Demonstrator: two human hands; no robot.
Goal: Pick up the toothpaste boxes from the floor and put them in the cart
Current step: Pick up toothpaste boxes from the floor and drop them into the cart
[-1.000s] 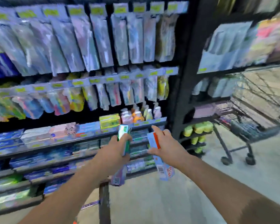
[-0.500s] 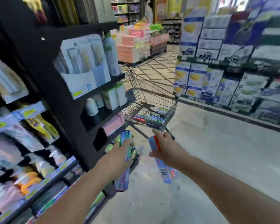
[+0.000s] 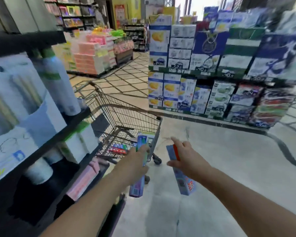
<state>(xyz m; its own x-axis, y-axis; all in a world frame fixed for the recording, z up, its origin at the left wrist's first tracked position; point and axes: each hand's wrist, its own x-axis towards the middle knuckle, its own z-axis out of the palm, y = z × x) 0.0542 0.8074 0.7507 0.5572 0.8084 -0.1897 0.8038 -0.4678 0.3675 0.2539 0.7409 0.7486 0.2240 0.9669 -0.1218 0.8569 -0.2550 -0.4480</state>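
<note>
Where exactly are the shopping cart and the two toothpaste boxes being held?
shopping cart point(image 3: 158, 130): head view, near right rim.
green-topped box point(image 3: 141, 141): head view, upper end, above left hand.
blue and orange box point(image 3: 185, 183): head view, lower end, below right hand.

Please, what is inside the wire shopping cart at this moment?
On the bottom of the cart lie a few toothpaste boxes, red, blue and green. Their exact number is unclear, because the left hand and its box cover the near corner.

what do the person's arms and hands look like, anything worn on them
Both forearms are bare up to the frame edge: no sleeves, gloves, watch or bracelet show. The left hand and right hand show no rings, though motion blur hides fine detail.
</note>
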